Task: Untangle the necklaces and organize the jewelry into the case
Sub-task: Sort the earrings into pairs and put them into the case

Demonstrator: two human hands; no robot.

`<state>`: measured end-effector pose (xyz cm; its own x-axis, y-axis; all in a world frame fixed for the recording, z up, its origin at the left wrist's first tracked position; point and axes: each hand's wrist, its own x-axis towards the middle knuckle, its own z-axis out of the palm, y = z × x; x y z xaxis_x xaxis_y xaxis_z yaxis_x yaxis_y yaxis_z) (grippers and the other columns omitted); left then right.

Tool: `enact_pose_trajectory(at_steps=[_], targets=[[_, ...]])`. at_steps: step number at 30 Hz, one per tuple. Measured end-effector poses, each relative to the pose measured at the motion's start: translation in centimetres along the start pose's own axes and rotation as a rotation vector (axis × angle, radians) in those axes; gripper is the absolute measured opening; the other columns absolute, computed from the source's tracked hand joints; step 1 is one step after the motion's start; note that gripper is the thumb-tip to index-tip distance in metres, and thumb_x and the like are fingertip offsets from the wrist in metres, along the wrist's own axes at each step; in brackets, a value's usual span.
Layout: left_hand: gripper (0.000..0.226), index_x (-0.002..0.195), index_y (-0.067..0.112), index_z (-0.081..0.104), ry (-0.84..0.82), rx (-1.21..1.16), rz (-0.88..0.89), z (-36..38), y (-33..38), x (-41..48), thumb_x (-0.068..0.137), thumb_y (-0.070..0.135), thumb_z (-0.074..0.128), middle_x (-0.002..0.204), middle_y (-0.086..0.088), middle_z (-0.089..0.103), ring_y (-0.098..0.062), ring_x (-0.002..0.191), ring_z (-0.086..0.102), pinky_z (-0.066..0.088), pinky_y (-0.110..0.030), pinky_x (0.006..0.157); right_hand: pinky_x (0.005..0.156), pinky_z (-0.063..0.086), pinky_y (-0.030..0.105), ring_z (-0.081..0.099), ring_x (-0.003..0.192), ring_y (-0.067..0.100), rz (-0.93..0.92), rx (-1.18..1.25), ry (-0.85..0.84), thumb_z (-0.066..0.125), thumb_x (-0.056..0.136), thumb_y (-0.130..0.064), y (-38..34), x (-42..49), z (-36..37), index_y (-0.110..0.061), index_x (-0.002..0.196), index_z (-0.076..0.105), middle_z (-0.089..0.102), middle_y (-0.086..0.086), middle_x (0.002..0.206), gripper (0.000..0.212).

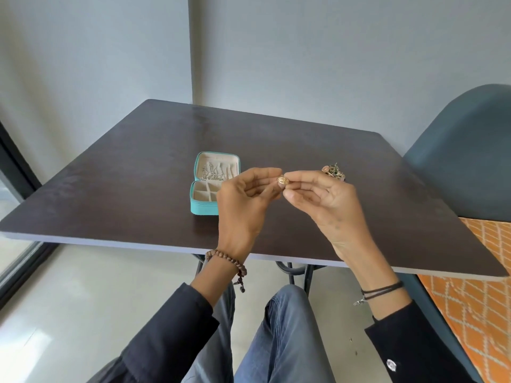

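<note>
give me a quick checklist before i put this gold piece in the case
1. Small gold piece pinched by left hand and right hand: ok.
2. Teal jewelry case open: ok.
3. Free base compartment: ok for those in view; the left hand hides the rest.
4. Silver chains in the lid untangled: cannot tell.
5. Jewelry pile on the table sorted: not ok.
</note>
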<state>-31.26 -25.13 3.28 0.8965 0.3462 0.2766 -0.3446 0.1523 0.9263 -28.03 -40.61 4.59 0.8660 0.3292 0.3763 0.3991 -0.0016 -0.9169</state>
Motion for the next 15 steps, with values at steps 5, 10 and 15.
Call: enact_pose_trajectory(at_steps=[5,10,15], targets=[[0.017,0.099,0.009,0.076,0.009,-0.007,-0.006,-1.1,0.3,0.3,0.083,0.006,0.079,0.087,-0.007,0.078,-0.019,0.085,0.076,0.06,-0.026,0.077,0.096,0.056,0.029,0.072,0.103,0.021,-0.016,-0.003,-0.029,0.076,0.088,0.002,-0.2,0.5,0.9,-0.005,0.113,0.073,0.077,0.01,0.108,0.027],[0.017,0.103,0.007,0.075,0.015,0.106,0.015,-2.4,0.5,0.7,0.086,0.006,0.076,0.086,-0.003,0.078,-0.013,0.081,0.076,0.059,-0.021,0.07,0.092,0.057,0.03,0.074,0.097,0.019,-0.038,-0.092,-0.041,0.08,0.088,-0.01,-0.3,1.2,1.9,-0.01,0.111,0.074,0.078,0.004,0.102,0.024],[0.017,0.105,0.005,0.075,0.004,0.238,0.061,-3.6,0.7,0.9,0.088,0.006,0.076,0.088,0.002,0.077,-0.009,0.079,0.075,0.06,-0.021,0.07,0.085,0.059,0.028,0.073,0.092,0.013,-0.101,-0.3,-0.049,0.082,0.088,-0.022,-0.5,2.0,2.9,-0.014,0.111,0.075,0.076,-0.002,0.101,0.025]])
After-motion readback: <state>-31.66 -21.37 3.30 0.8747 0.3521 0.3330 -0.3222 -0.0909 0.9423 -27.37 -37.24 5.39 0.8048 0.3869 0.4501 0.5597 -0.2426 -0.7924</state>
